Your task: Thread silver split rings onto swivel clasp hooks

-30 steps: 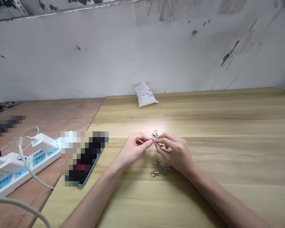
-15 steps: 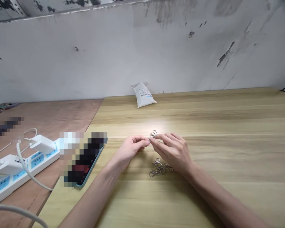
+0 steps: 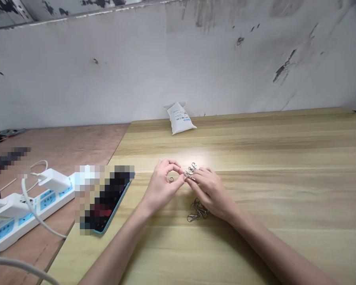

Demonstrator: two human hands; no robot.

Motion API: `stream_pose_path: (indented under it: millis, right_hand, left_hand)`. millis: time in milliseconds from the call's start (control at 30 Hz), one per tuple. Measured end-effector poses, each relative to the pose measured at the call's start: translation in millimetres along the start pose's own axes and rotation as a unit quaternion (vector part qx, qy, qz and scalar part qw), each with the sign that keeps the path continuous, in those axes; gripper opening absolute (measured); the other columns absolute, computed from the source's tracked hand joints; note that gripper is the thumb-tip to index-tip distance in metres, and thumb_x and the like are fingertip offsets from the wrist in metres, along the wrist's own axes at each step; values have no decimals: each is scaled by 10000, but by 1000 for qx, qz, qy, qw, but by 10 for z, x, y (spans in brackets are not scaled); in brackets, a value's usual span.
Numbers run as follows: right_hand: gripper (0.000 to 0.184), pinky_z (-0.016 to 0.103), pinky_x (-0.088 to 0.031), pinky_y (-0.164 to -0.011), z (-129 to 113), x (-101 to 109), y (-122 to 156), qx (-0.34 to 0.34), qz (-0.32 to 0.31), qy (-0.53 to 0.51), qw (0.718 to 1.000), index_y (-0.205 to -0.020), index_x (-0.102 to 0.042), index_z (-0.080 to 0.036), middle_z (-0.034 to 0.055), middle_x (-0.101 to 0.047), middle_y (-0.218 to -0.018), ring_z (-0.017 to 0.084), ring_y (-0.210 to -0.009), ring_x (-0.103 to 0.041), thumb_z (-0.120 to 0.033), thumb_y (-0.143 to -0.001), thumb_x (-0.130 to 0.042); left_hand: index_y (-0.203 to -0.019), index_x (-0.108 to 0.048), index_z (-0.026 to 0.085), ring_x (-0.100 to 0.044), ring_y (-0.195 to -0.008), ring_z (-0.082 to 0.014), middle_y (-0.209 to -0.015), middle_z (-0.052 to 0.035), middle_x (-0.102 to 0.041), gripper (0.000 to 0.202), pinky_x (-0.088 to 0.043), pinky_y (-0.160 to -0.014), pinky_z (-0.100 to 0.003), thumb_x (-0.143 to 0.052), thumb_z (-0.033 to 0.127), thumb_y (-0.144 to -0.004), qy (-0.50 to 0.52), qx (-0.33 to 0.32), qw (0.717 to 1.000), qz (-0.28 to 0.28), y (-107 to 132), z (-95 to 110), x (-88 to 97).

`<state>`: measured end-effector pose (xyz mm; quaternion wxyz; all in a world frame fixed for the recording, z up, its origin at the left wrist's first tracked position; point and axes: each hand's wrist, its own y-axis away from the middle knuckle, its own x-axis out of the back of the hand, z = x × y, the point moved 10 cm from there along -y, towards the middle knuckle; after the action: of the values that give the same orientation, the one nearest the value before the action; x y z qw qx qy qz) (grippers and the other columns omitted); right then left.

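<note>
The left hand, fingers looped with tips nearly meeting, and the right hand, fingers pinched, jointly grasp a small silver metal clasp over the pale wood-grain surface.

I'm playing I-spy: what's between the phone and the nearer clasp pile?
The head view shows the person's left wrist between the phone and that clasp pile.

One head-worn camera looks forward and down over the pale yellow wood-grain tabletop, fairly near; the bare left hand and bare right hand fall mid-frame, the scuffed, flat grey-white wall filling the top
</note>
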<state>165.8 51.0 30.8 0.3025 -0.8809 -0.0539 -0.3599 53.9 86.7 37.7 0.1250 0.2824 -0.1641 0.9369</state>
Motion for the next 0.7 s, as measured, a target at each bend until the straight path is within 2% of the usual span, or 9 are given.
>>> stream_pose_path:
  millis: [133,300,433,500,533,567,633,700]
  right_hand:
    - [359,304,-395,-719,146,-33,18,-102,-25,-133,986,-714,-583,-192,7,-596,-685,158,-696,-531,-275,-991,-370]
    - [369,273,-401,-607,328,-168,78,-215,-25,-359,908,-650,-618,-172,6,-537,-604,147,-617,-513,-316,-934,-432]
    - [370,282,-433,-618,398,-282,102,-255,-32,-457,852,-676,-668,-150,32,-573,-594,150,-610,-528,-317,-915,-440]
    - [395,289,-447,-603,429,-278,98,-263,-22,-484,834,-770,-694,-135,52,-601,-639,147,-592,-524,-330,-930,-389]
    - [406,289,-449,-587,448,-234,90,-260,-5,-481,837,-851,-702,-128,60,-617,-680,142,-576,-516,-335,-940,-363]
    - [409,287,-451,-573,463,-165,80,-252,17,-459,852,-946,-698,-128,65,-631,-731,136,-565,-510,-340,-950,-347]
    - [373,280,-448,-561,438,4,59,-213,55,-354,909,-1124,-651,-159,66,-651,-842,132,-573,-513,-349,-964,-373]
    - [310,276,-445,-580,280,104,26,-136,57,-192,970,-1187,-616,-198,66,-658,-930,139,-623,-539,-323,-942,-472]
  left_hand:
    - [-802,-633,204,-524,-1071,-237,-1042,-49,-627,52,-376,-942,-408,-607,188,-844,-147,-108,982,47,53,230,41]
    - [-839,-637,204,-533,-1123,-252,-1057,-64,-647,74,-357,-965,-414,-574,180,-869,-248,-216,941,80,136,444,-4]
    - [-823,-638,220,-543,-1132,-252,-1047,-59,-664,85,-342,-1005,-433,-578,172,-859,-275,-235,929,80,145,481,-29]
    - [-816,-639,225,-542,-1136,-254,-1048,-56,-665,88,-339,-1009,-439,-582,170,-854,-277,-233,929,78,137,462,-22]
    - [-815,-639,224,-540,-1140,-254,-1048,-55,-664,88,-340,-1007,-438,-582,169,-852,-275,-230,930,78,133,448,-12]
    - [-815,-638,222,-537,-1144,-254,-1051,-55,-661,86,-344,-1002,-434,-583,166,-850,-270,-225,933,80,127,428,3]
    - [-811,-632,218,-528,-1150,-255,-1062,-56,-653,73,-358,-985,-425,-591,166,-842,-253,-205,942,84,110,376,39]
    - [-807,-629,217,-518,-1153,-257,-1070,-56,-644,59,-370,-970,-420,-602,170,-832,-230,-181,952,85,96,330,63]
